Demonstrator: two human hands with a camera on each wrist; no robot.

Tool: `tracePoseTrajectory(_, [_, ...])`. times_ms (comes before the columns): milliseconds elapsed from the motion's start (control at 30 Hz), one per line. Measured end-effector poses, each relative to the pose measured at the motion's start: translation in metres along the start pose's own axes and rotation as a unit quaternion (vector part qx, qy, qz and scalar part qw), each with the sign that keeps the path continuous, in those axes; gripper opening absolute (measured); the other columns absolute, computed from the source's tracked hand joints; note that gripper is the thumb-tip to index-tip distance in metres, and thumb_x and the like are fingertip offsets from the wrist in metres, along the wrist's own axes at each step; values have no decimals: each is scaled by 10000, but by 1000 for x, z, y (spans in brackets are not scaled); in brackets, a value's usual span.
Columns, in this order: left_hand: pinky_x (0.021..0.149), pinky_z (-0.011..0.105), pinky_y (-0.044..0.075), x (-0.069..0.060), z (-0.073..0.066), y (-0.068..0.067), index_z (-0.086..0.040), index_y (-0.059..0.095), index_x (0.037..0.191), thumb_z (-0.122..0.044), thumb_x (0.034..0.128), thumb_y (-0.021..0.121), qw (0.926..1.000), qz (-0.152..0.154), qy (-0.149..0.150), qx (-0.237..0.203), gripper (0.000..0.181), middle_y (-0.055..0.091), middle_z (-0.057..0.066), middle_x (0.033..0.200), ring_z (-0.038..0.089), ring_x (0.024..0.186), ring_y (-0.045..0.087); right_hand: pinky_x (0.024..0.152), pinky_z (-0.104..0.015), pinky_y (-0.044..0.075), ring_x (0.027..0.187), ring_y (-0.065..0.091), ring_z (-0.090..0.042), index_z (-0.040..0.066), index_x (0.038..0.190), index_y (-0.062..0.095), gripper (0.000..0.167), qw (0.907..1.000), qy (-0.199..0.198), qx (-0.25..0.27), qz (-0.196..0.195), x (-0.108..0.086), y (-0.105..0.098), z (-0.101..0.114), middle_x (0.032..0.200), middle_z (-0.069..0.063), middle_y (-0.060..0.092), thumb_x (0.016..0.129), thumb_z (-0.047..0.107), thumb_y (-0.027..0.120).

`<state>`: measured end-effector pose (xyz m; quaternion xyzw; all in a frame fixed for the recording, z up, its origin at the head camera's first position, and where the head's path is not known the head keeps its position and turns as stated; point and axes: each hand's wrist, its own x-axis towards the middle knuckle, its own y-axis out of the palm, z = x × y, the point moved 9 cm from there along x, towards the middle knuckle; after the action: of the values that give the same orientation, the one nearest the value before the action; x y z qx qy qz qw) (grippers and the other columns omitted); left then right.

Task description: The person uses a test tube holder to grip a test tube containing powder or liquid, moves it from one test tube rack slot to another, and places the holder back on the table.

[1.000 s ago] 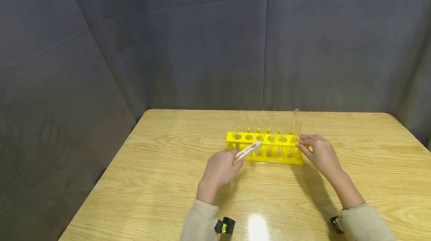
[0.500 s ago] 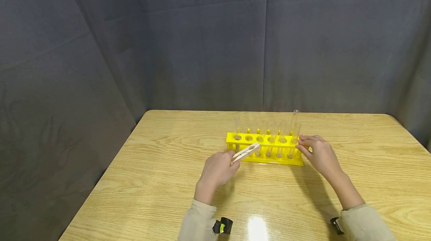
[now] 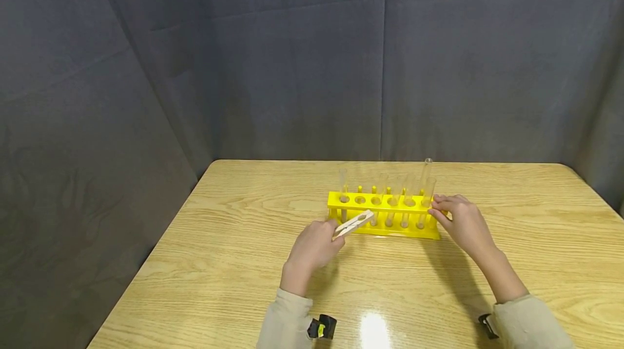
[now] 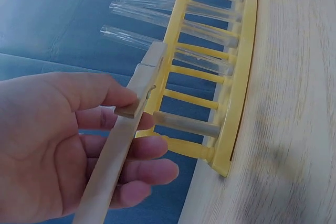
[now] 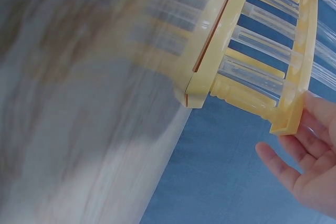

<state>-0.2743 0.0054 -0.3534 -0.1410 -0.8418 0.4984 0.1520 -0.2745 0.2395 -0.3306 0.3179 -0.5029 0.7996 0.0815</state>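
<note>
A yellow test tube rack (image 3: 390,232) stands upright on the table, with several clear glass test tubes (image 3: 343,182) in its holes. Another tube (image 3: 427,167) rises behind the rack's right end; how it is seated is hidden. My left hand (image 3: 314,249) holds a wooden test tube clamp (image 3: 355,223), thumb and fingers round its handle, in front of the rack's left half. The left wrist view shows the clamp (image 4: 110,177) with a metal spring and no tube between its tips. My right hand (image 3: 463,224) pinches the right end of the rack's upper shelf (image 5: 286,121).
A row of short yellow pegs (image 3: 359,189) stands along the rack's back. The wood-grain table (image 3: 219,262) extends to both sides and in front of the rack. Grey cloth (image 3: 292,67) hangs behind and at the left.
My left hand has drawn slightly back and left, taking the clamp a little away from the rack. The right hand and the rack have stayed in place.
</note>
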Motion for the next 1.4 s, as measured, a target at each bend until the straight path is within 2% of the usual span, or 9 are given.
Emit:
tracePoseTrajectory(200, [377,203,290,0,2,4,-19,555,794,-112,859,540,9993,135,-119,-343,114,411,16,588,93,433,347,687,-453,471,861,570,-370,-101,850,664,179,10000,25,23,-11,0,1,-1,949,-230,623,729,25,704])
tracePoseTrajectory(600, [426,219,323,-1,2,2,-49,569,736,-158,861,586,9999,3,-98,81,166,426,19,638,115,507,386,696,-454,469,863,573,-366,-91,845,668,175,10000,37,11,-16,1,0,-1,952,-225,624,728,34,706])
tracePoseTrajectory(900, [447,223,324,-2,0,4,-45,587,768,-180,851,614,9994,71,-8,340,161,422,3,637,112,513,386,685,-448,472,857,577,-361,-87,841,670,175,10000,12,-18,-45,0,0,-1,945,-221,627,721,33,711])
tracePoseTrajectory(1167, [436,225,316,0,2,7,-58,566,713,-183,837,633,9987,215,-137,434,188,424,9,617,112,498,381,702,-458,466,882,568,-368,-89,861,667,186,9999,126,-32,59,1,1,-3,959,-224,622,737,46,702])
tracePoseTrajectory(1400, [442,232,331,0,5,10,-46,590,746,-183,827,644,9984,305,-228,429,168,443,11,630,114,507,398,707,-459,464,886,565,-367,-87,865,667,188,9998,157,-8,73,0,2,-5,967,-224,620,741,49,700])
